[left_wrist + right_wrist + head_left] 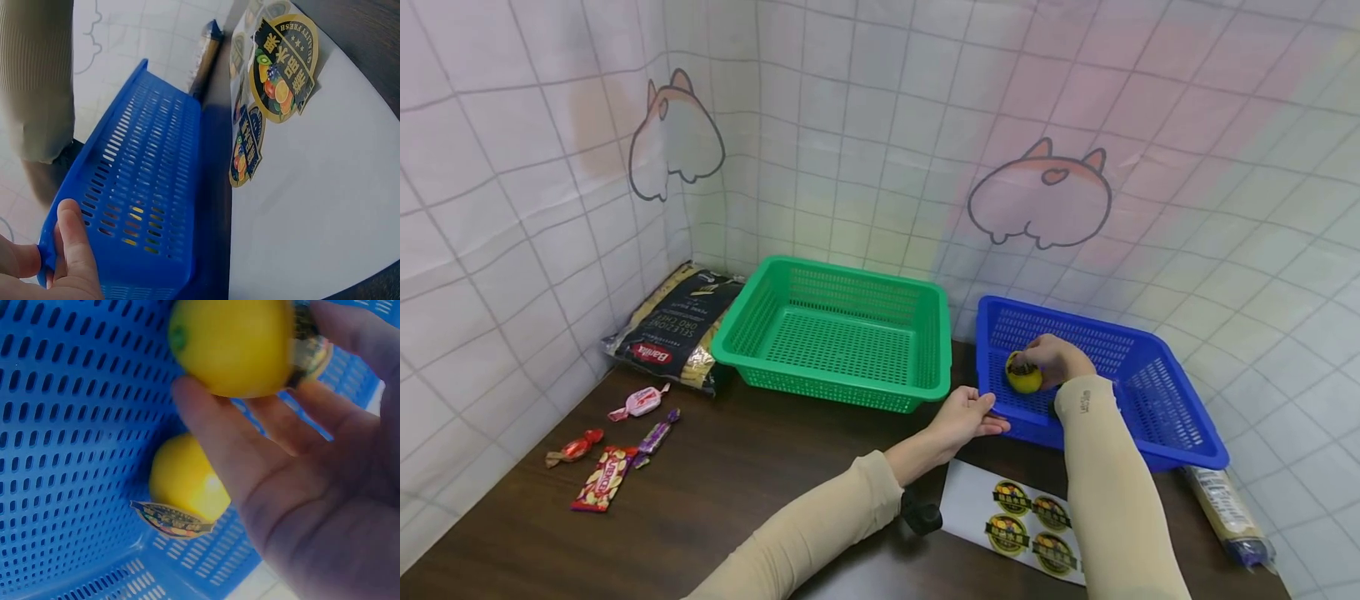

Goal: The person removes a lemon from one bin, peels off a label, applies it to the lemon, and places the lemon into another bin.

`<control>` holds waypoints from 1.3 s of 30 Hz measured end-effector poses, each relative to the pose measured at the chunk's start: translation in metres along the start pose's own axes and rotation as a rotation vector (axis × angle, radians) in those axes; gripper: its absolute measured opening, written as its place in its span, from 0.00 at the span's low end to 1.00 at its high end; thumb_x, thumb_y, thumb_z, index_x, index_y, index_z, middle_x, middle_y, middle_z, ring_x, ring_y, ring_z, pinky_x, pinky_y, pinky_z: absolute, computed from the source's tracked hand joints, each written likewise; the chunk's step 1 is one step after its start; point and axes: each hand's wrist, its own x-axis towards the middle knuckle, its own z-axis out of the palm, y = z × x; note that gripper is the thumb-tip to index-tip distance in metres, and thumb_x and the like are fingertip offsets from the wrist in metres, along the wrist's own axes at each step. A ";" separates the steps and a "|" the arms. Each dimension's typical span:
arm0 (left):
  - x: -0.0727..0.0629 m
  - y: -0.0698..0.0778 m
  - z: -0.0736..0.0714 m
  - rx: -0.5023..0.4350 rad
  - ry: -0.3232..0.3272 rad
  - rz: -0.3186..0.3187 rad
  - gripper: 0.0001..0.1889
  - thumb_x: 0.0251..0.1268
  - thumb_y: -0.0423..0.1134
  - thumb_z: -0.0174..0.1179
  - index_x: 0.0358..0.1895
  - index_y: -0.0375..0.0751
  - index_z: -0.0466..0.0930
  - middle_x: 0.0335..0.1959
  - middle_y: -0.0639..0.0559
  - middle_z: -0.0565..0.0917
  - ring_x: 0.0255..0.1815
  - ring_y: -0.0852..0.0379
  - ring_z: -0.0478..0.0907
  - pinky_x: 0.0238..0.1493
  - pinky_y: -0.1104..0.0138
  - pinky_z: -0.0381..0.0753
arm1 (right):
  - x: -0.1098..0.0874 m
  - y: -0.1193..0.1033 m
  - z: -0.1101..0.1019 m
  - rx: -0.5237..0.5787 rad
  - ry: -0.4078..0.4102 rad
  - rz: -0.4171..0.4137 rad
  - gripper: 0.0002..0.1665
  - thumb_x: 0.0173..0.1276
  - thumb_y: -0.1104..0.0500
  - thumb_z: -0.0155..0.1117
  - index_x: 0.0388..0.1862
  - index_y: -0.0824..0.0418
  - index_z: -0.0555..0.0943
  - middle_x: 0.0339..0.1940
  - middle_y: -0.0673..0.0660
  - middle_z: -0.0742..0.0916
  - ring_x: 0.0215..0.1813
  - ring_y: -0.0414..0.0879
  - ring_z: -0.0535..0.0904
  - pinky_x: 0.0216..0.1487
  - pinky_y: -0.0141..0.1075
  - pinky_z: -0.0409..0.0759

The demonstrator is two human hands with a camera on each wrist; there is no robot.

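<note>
Inside the blue basket [1097, 333] at the right, my right hand [1057, 360] grips a yellow lemon [231, 350] near the left end. The lemon bears a dark fruit label [306, 350] under the thumb. A second lemon [187, 472], with a label partly lifting off its skin, lies deeper in the basket in the right wrist view. My left hand [962, 423] pinches the basket's near left rim, thumb on one side and fingers on the other [76, 244]. Just in front of the basket lies a white sheet [970, 500] with several round fruit stickers [1009, 497], partly behind the right sleeve.
A green basket [842, 387] stands left of the blue one. Beside it leans a black pasta bag [681, 321]. Several wrapped sweets [642, 402] lie at the table's left. A clear bag with a blue end [1228, 508] lies at the right edge. Grid-patterned cloth walls [865, 167] close off the back.
</note>
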 end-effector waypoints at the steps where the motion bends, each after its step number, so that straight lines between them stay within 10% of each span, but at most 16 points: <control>1: -0.001 -0.001 0.001 0.002 -0.002 -0.001 0.05 0.80 0.37 0.46 0.43 0.40 0.65 0.43 0.32 0.87 0.34 0.59 0.86 0.45 0.69 0.88 | -0.001 0.000 0.002 0.004 -0.015 0.007 0.37 0.78 0.53 0.50 0.75 0.76 0.57 0.72 0.76 0.68 0.67 0.67 0.73 0.64 0.56 0.79; 13: -0.004 -0.003 0.002 0.023 -0.009 0.023 0.06 0.80 0.38 0.47 0.45 0.37 0.67 0.41 0.35 0.87 0.34 0.61 0.86 0.45 0.68 0.88 | -0.007 -0.011 0.004 -0.309 0.052 0.069 0.20 0.77 0.49 0.52 0.52 0.65 0.77 0.49 0.63 0.81 0.47 0.55 0.77 0.49 0.48 0.80; 20: -0.002 -0.002 0.001 0.028 -0.006 0.017 0.06 0.80 0.38 0.47 0.46 0.39 0.67 0.42 0.33 0.87 0.34 0.60 0.87 0.45 0.68 0.88 | -0.024 -0.031 -0.001 -0.417 0.084 0.072 0.38 0.77 0.45 0.51 0.75 0.68 0.62 0.75 0.73 0.68 0.72 0.70 0.67 0.68 0.64 0.70; 39: -0.002 0.000 -0.007 0.216 -0.004 0.030 0.12 0.79 0.46 0.48 0.48 0.40 0.70 0.48 0.39 0.88 0.27 0.65 0.83 0.32 0.73 0.82 | -0.093 -0.090 0.021 -0.459 0.309 -0.367 0.35 0.76 0.44 0.54 0.75 0.60 0.67 0.72 0.67 0.74 0.71 0.66 0.71 0.70 0.63 0.69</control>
